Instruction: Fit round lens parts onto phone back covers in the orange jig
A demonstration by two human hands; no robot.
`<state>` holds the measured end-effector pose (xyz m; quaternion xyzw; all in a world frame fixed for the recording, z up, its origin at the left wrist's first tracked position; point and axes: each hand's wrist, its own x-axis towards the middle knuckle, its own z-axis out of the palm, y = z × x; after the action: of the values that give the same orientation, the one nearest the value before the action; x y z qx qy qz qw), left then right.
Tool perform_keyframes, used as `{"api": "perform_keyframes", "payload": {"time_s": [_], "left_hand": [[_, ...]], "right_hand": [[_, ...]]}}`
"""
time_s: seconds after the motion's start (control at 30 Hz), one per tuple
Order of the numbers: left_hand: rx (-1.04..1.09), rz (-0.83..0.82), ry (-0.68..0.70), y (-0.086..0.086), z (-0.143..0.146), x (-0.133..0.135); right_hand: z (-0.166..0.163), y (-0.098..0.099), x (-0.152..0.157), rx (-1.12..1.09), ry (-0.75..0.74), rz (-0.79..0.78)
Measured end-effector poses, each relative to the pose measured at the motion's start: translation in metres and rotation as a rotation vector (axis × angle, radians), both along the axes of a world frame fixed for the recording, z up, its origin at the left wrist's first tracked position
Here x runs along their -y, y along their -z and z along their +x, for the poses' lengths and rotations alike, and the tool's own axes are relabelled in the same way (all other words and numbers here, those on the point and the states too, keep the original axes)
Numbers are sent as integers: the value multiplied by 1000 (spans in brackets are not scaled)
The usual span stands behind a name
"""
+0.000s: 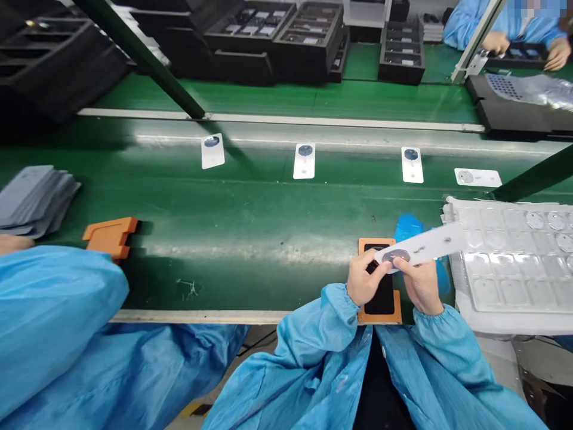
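Observation:
A thin white panel (432,243) with rounded corners and a dark disc at one end is held up, tilted, above the bench. My left hand (363,280) pinches its left end near the disc, and my right hand (423,286) grips its lower edge, thumb close to the disc. Below my hands an orange fixture (397,316) lies at the bench edge, a flat black piece (380,298) inside it. My left hand partly covers both. Blue film (409,226) lies behind the panel. Right of my hands sits a clear blister tray (490,263), some pockets holding round pieces.
Several white panels (304,161) lie spaced along the green belt (259,155). On the left are a co-worker's blue sleeve (58,286), an orange block (110,236) and stacked grey panels (31,197). Black trays (308,42) stand behind; another person's hands (495,43) work at far right.

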<state>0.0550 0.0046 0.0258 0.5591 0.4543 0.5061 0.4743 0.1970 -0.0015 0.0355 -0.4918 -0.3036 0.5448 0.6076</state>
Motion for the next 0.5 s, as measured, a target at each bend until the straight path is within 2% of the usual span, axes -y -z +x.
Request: {"api": "perform_keyframes", "payload": {"time_s": [0.13, 0.2, 0.27, 0.4, 0.5], "left_hand": [[186, -94, -88, 9, -17, -54], [176, -91, -133, 13, -26, -81], [116, -111, -172, 22, -34, -98], [18, -132, -201, 47, -41, -104], [-32, -116, -177, 57, -39, -100]], "right_hand": [[-26, -13, -88, -68, -57, 72], [-41, -19, -137, -83, -78, 101], [-53, -21, -173, 25, -163, 31], [-51, -7, -196, 276, -304, -99], [-11, -5, -207, 494, -247, -139]]}}
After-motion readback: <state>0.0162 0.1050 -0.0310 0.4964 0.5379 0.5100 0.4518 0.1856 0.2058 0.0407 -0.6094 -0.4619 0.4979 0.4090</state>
